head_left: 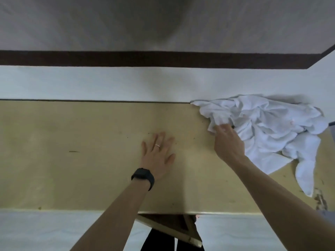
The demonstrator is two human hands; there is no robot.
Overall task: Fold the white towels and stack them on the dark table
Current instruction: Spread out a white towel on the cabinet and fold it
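Gripping a fold of cloth at the left edge of the heap, the right hand [227,140] has its fingers curled into the white towels [272,122], thumb and fingertips pinching the fabric. The towels lie in one crumpled pile at the far right of the table [72,133], right up against the wall [108,82] at the back, with one loose tail trailing toward the near edge. None of them is folded, and how many are in the pile, I can't tell. Over in the middle, the left hand [157,156] lies flat on the bare tan tabletop, palm down, fingers straight and spread wide, holding nothing. It's well apart from the towels. A ring [157,145] shows on one finger and a black watch [143,175] sits on that wrist. Both forearms stretch out from the bottom of the view. Behind the table, the pale wall carries a dark band [126,58] running straight across.
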